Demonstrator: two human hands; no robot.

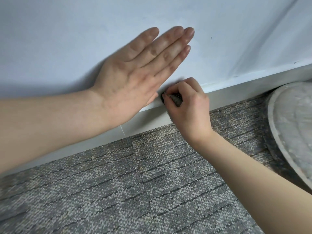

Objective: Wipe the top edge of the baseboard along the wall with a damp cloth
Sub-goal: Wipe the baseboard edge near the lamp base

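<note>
By the wall [67,39], left hand [131,78] is held flat; cloth [175,98], pinched in right hand [187,107], should be pressed along baseboard [244,86] top.

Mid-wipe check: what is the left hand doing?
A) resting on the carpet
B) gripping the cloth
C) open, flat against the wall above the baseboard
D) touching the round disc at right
C: the left hand lies with straight fingers flat against the wall, while the right hand pinches the cloth at the top edge of the baseboard.
</note>
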